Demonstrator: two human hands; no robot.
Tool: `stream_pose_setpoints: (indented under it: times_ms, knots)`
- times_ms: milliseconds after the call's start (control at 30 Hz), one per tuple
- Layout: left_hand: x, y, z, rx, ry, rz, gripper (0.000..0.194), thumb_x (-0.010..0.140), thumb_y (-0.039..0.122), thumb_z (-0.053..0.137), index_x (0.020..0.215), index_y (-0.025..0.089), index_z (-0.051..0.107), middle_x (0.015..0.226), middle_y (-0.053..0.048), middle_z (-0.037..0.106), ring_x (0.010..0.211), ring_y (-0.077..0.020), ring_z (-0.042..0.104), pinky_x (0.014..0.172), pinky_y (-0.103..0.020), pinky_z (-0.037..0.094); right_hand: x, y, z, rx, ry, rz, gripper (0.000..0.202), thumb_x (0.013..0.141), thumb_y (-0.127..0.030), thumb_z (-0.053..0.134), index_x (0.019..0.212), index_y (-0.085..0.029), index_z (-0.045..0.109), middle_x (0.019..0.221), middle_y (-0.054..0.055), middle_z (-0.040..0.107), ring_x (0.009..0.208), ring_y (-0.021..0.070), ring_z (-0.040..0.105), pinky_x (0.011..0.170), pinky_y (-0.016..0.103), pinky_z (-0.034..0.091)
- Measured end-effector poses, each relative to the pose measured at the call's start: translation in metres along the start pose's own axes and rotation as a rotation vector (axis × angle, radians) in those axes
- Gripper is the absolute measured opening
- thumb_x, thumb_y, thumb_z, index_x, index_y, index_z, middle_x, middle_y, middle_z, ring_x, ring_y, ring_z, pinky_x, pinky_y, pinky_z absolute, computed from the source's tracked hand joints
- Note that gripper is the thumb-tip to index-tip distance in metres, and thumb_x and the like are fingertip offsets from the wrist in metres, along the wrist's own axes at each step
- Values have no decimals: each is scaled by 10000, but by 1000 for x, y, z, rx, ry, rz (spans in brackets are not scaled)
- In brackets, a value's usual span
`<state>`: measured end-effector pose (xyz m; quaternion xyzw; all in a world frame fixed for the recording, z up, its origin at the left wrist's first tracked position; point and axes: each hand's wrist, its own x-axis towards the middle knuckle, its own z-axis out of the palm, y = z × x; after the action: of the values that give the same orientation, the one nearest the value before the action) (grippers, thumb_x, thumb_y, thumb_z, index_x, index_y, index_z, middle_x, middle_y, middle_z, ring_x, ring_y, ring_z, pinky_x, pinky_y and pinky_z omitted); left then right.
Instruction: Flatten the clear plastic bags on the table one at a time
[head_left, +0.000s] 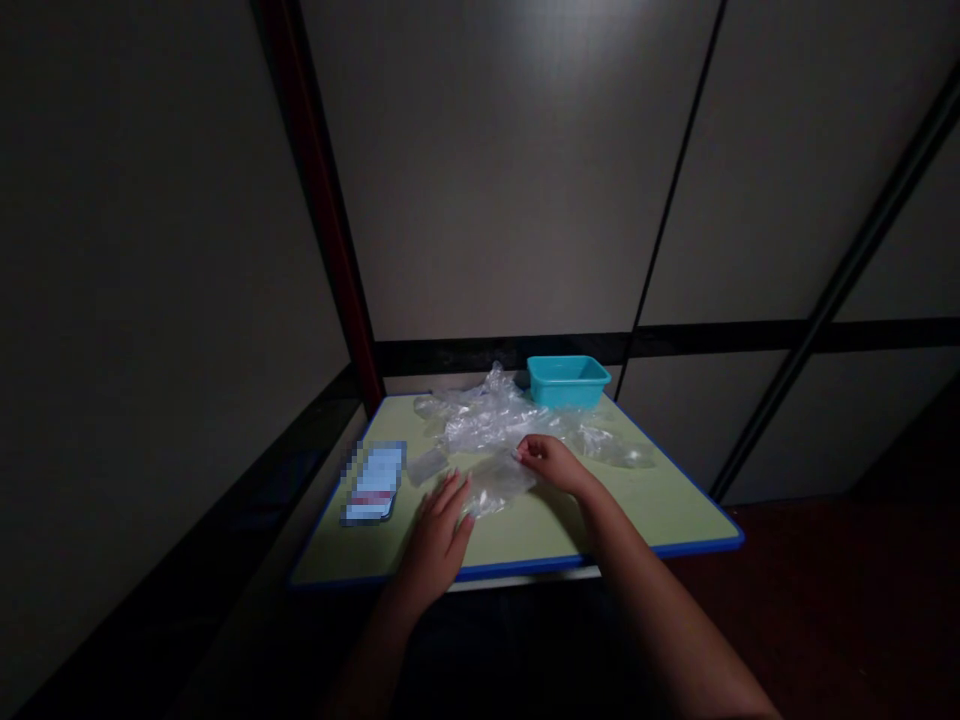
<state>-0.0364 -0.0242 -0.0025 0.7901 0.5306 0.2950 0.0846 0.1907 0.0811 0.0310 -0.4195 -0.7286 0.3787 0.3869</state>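
A clear plastic bag (495, 487) lies flattened on the pale green table (600, 525) in front of me. At its upper right corner my right hand (549, 462) pinches the plastic between thumb and fingers. My left hand (442, 530) rests open by the bag's left side, fingers stretched out and pointing away from me. Just beyond both hands spreads a heap of crumpled clear plastic bags (487, 425). A small folded piece of clear plastic (427, 467) lies above my left fingertips.
A turquoise plastic basket (568, 382) stands at the back right, against the wall side. On the left lies a phone (377, 480) with its screen lit and partly blurred. The table has a blue edge; dark-seamed panels rise behind it.
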Motion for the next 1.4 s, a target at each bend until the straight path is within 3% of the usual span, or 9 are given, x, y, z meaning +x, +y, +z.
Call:
stream_pose_setpoints:
  times_ms: [200, 333, 467, 667, 767, 1000, 1167, 1267, 1400]
  knots:
    - [57, 3, -13, -391, 190, 7, 473, 914, 360, 396, 1330, 149, 470, 1415, -105, 450, 1327, -220, 372, 1132, -392, 229, 32, -29, -24, -99, -20, -164, 166, 717, -337, 631, 682, -179, 598, 692, 1, 601, 683, 152, 508, 610, 248, 360]
    - [114, 3, -17, -848, 89, -124, 514, 829, 493, 558, 1225, 166, 570, 1366, -98, 512, 1305, -252, 401, 1124, -381, 222, 54, -43, -28, -90, 0, -247, 207, 758, -378, 606, 692, -182, 591, 691, 2, 597, 680, 151, 512, 619, 254, 383]
    - [143, -5, -12, -999, -43, -159, 562, 809, 618, 529, 1073, 139, 655, 1149, -137, 660, 1133, -290, 568, 1009, -417, 385, 65, -39, -25, -49, 45, -288, 272, 782, -441, 573, 728, -178, 608, 703, 18, 622, 667, 157, 536, 621, 268, 411]
    - [136, -11, -6, -1272, -267, -279, 461, 710, 509, 716, 947, 117, 667, 889, -135, 723, 894, -282, 679, 870, -417, 486, 60, -23, -20, -1, 88, -274, 271, 776, -440, 602, 749, -177, 657, 722, 38, 673, 681, 176, 582, 633, 284, 436]
    - [131, -9, -3, -1380, -334, -282, 423, 699, 455, 738, 938, 113, 670, 887, -143, 723, 949, -304, 665, 880, -429, 482, 52, -26, -19, 36, 108, -267, 241, 768, -409, 615, 760, -176, 675, 738, 40, 684, 701, 179, 594, 650, 287, 443]
    - [125, -3, 10, -1508, -346, -301, 353, 637, 363, 798, 860, 115, 681, 955, -139, 723, 1072, -328, 611, 976, -428, 425, 46, -34, -11, 54, 49, -288, 216, 744, -387, 653, 736, -174, 694, 729, 38, 690, 703, 173, 597, 647, 279, 443]
    - [122, 0, 10, -1504, -520, -298, 323, 689, 328, 780, 888, 96, 679, 903, -150, 731, 1007, -305, 653, 986, -434, 414, 49, -31, -13, 64, 119, -273, 225, 743, -395, 654, 740, -175, 697, 736, 41, 693, 699, 174, 596, 631, 278, 436]
    - [123, 1, 8, -1511, -522, -283, 307, 715, 315, 764, 907, 88, 689, 927, -155, 730, 975, -282, 668, 984, -405, 421, 50, -27, -19, 125, 138, -248, 236, 717, -409, 680, 739, -174, 697, 721, 34, 689, 674, 164, 585, 623, 276, 428]
    - [126, -1, 11, -1529, -407, -322, 265, 758, 303, 730, 919, 97, 683, 965, -160, 725, 952, -268, 678, 964, -395, 437, 52, -24, -23, 248, 119, -181, 276, 635, -434, 743, 693, -169, 685, 649, 10, 659, 603, 141, 554, 595, 268, 414]
